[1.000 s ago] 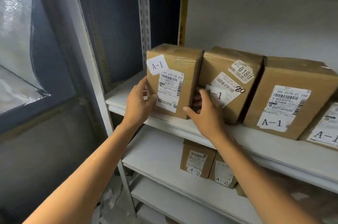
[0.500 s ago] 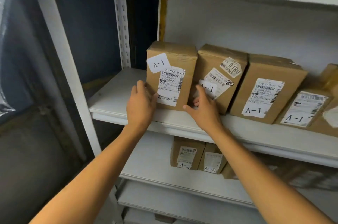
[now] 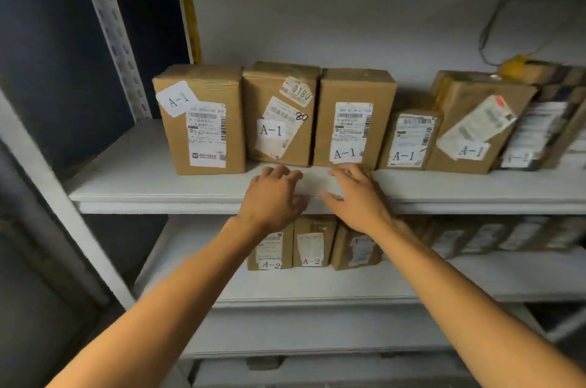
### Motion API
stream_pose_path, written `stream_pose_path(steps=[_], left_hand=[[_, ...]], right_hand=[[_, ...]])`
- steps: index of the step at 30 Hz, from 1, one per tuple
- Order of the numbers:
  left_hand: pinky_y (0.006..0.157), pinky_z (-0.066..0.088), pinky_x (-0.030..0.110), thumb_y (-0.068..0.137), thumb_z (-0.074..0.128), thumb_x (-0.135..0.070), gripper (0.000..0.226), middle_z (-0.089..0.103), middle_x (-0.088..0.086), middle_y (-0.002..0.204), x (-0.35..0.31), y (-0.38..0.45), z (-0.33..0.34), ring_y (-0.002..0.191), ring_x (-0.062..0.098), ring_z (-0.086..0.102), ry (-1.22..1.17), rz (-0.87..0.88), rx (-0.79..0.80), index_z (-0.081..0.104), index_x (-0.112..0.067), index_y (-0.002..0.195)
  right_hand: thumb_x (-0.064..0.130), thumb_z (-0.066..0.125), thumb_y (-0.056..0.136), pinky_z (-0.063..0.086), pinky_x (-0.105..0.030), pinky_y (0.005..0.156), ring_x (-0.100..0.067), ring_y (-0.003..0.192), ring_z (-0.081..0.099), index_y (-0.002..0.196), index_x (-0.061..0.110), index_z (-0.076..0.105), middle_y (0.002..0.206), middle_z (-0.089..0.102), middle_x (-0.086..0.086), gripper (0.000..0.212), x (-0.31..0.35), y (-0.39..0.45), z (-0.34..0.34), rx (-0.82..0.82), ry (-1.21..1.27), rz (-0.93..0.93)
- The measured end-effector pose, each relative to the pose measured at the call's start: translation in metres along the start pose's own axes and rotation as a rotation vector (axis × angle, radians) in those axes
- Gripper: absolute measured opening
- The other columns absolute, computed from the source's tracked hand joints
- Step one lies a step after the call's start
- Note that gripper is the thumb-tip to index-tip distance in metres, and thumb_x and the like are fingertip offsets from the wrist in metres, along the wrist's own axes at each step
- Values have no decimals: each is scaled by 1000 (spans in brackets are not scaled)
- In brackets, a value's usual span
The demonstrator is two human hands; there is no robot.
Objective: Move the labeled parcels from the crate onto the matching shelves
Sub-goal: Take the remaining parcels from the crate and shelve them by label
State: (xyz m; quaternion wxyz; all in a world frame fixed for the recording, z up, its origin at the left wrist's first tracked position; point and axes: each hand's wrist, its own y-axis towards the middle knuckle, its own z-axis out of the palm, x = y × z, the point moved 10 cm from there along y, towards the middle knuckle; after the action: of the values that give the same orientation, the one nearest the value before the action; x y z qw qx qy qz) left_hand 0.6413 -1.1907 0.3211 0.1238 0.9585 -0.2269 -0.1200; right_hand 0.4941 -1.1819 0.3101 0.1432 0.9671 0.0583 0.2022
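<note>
White metal shelving (image 3: 158,187) stood before me against a pale wall, a dark panel behind its left end. On the upper shelf sat a row of brown parcels. Leftmost was the A-1 box (image 3: 203,121), upright, its "A-1" sticker at the top left corner and a shipping label below it. Just beside it, touching, stood a 2nd box (image 3: 279,115) marked "A-1" with "80" handwritten on it, then a 3rd box (image 3: 353,118), then a shorter 4th box (image 3: 409,140) and a 5th box (image 3: 475,124) with a tilted label; all carried "A-1". Further right the parcels blurred out.

My left hand (image 3: 272,200) hovered at the shelf's front edge, fingers loosely bent, holding nothing. My right hand (image 3: 358,197) was close beside it, fingers spread and relaxed, its grip likewise empty. Both hands were apart from the boxes, below the 2nd and 3rd.

On the shelf beneath, partly hidden behind my wrists, stood A-2 parcels (image 3: 312,248), 2 labels readable as "A-2".
</note>
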Motion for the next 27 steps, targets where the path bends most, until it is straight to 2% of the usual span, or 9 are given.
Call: stream_pose_path(steps=[2,4,8,14,18,21,24,27], left_hand=[[103,38,42,91,54,-53,60,46,5,145,-52,13,22,129,30,41,3,71,74,43,-25,143],[108,34,43,91,55,-54,64,42,5,149,-110,24,42,134,31,37,11,156,116,40,-26,146],[114,26,43,92,53,-51,65,36,5,154,-236,35,76,139,31,30,5,334,160,35,-27,150],[111,35,44,89,57,-53,65,44,6,148,-425,28,115,134,32,41,-97,600,199,41,-25,145],[114,32,47,91,54,-52,66,39,8,153,-552,-9,140,140,35,35,-136,785,259,37,-25,148],[109,39,46,88,55,-50,62,48,9,144,-641,-54,152,132,35,44,-175,955,323,45,-22,142],[105,42,47,82,47,-54,64,54,11,134,-721,-107,164,125,37,50,-223,1141,383,49,-21,136],[112,35,43,90,59,-44,62,48,12,146,-790,-164,170,134,35,42,-288,1289,435,45,-19,144]], right_hand=[[43,58,96,30,-37,112,-24,137,29,142,15,49,152,35,-4,55,-47,-28,-21,1,-96,60],[45,57,96,27,-38,115,-27,141,25,146,16,45,156,30,-6,58,-98,-60,-45,10,-180,138],[38,56,98,26,-37,113,-33,141,27,152,15,34,157,26,-10,63,-200,-134,-102,16,-238,327],[39,56,97,38,-42,106,-34,133,36,154,20,29,152,34,-8,66,-318,-266,-185,-63,-350,583],[37,62,93,39,-45,107,-37,133,38,152,16,35,148,40,-13,68,-368,-371,-238,-158,-412,763],[38,62,93,35,-44,110,-37,137,35,152,15,35,153,34,-15,69,-396,-463,-270,-200,-436,959],[37,63,92,38,-46,107,-38,137,36,150,17,36,151,36,-15,67,-409,-556,-296,-261,-455,1135],[40,58,95,34,-48,111,-37,142,29,153,19,31,157,28,-13,67,-412,-643,-312,-291,-457,1313]])
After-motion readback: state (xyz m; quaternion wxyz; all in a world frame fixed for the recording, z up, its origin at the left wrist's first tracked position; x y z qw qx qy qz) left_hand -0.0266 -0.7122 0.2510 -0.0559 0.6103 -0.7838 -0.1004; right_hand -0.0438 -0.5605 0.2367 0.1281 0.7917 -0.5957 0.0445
